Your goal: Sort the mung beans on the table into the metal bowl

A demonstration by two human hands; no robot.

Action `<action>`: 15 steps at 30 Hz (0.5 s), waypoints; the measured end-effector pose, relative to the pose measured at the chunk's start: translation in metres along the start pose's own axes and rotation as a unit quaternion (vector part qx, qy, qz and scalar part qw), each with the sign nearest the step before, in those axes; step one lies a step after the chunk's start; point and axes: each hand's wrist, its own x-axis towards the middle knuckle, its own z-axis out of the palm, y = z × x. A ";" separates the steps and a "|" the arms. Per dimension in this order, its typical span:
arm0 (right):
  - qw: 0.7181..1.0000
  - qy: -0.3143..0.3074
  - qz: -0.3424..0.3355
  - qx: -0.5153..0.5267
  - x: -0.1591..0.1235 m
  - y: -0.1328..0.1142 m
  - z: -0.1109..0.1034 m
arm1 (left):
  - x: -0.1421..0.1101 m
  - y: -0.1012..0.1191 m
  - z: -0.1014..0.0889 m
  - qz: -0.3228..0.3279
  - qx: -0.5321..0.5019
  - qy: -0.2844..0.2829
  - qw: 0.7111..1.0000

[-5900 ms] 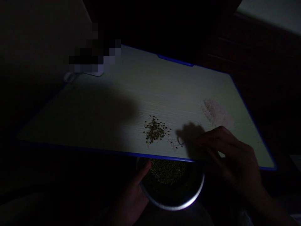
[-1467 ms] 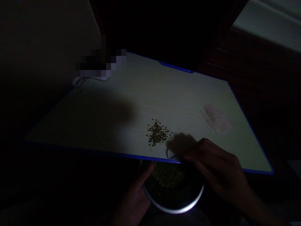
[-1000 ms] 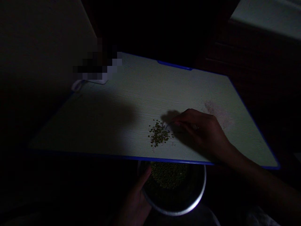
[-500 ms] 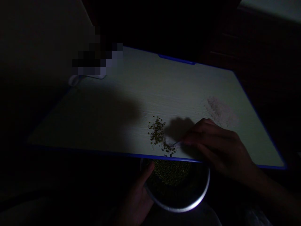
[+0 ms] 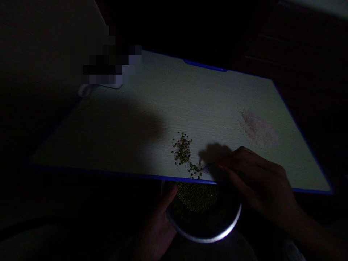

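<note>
My left hand point(image 5: 161, 221) grips the left rim of a round metal bowl point(image 5: 217, 237), thumb over the edge and the other fingers hidden beneath. Small green mung beans point(image 5: 199, 197) fill part of the bowl, which sits under the near edge of a pale board point(image 5: 168, 87). More mung beans point(image 5: 182, 149) are scattered on the board just above that edge. My right hand point(image 5: 255, 181) pinches a thin, pale utensil point(image 5: 208, 169) whose tip is beside the nearest beans; its exact kind is too dark to make out.
A heap of pale powder point(image 5: 259, 128) lies toward the board's right side. The board has a blue rim point(image 5: 108, 173). At its far left are a pale loop point(image 5: 85, 90) and a partly blurred-out object. Surroundings are very dark.
My right hand has shifted slightly right and down, drawing the utensil tip back a little from the beans. My left hand keeps its grip on the bowl.
</note>
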 end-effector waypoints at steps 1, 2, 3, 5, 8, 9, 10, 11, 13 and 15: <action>1.000 -0.003 -0.003 0.004 0.001 0.000 0.000 | -0.001 0.000 0.000 0.011 0.000 -0.001 1.000; 1.000 -0.008 -0.009 0.011 0.002 0.000 0.000 | -0.001 0.000 0.000 0.020 -0.002 -0.003 1.000; 1.000 -0.013 -0.015 0.018 0.003 0.000 0.000 | -0.001 0.000 0.000 0.025 -0.005 -0.008 1.000; 0.999 -0.017 -0.021 0.033 0.004 0.000 0.000 | -0.001 0.000 0.000 0.021 -0.013 -0.021 0.999; 0.999 -0.013 -0.021 0.047 0.005 -0.002 0.001 | -0.001 0.000 -0.002 0.011 -0.026 -0.034 0.999; 0.999 -0.013 -0.021 0.047 0.005 -0.002 0.001 | -0.001 0.000 -0.003 0.013 -0.029 -0.032 0.999; 0.999 -0.015 -0.021 0.046 0.005 -0.003 0.001 | -0.001 0.000 -0.004 0.015 -0.031 -0.030 0.999; 0.999 -0.017 -0.020 0.044 0.005 -0.003 0.001 | -0.001 0.000 -0.005 0.016 -0.034 -0.027 0.999; 0.999 -0.021 -0.019 0.041 0.006 -0.004 0.001 | -0.001 -0.001 -0.006 0.011 -0.036 -0.021 0.999; 0.998 -0.028 -0.025 0.046 0.006 -0.005 0.001 | -0.001 0.000 -0.005 0.007 -0.033 -0.015 0.999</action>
